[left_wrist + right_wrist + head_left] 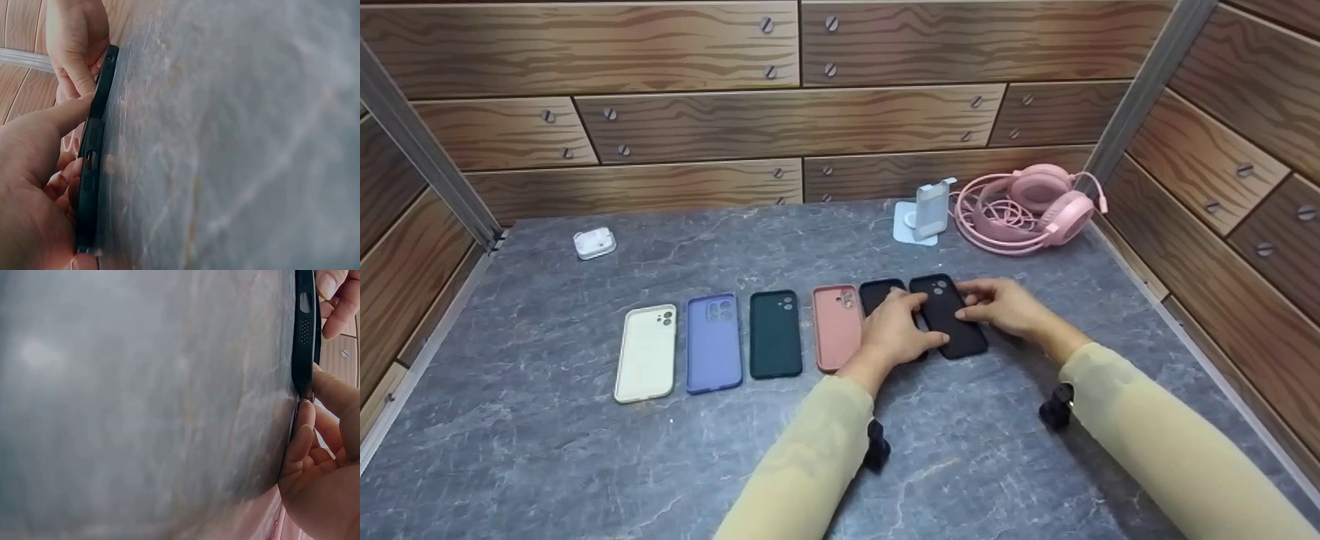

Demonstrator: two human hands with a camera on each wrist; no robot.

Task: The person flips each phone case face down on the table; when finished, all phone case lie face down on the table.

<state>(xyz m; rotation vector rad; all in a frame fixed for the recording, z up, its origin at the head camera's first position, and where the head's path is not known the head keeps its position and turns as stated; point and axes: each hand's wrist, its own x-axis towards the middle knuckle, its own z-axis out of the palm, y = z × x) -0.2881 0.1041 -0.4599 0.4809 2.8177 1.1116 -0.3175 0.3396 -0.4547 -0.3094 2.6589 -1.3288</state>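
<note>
Two black phone cases lie side by side at the right end of a row. My left hand [892,326] lies over the left black phone case [876,291], hiding much of it. Its thumb and forefinger reach across to the left side of the right black phone case [943,304], touching it. At that case's right edge, my right hand [1006,306] pinches it, thumb on top and fingers along the side. In the right wrist view, the right thumb presses the edge of the case [304,343] close to the tabletop.
Left of the black cases stand a pink case [834,330], a dark green case [775,337], a blue case [712,345] and a cream case [646,356]. Behind are pink headphones [1061,217], a pale phone stand [932,211] and a small white earphone case [595,243]. Wood-patterned walls enclose the table.
</note>
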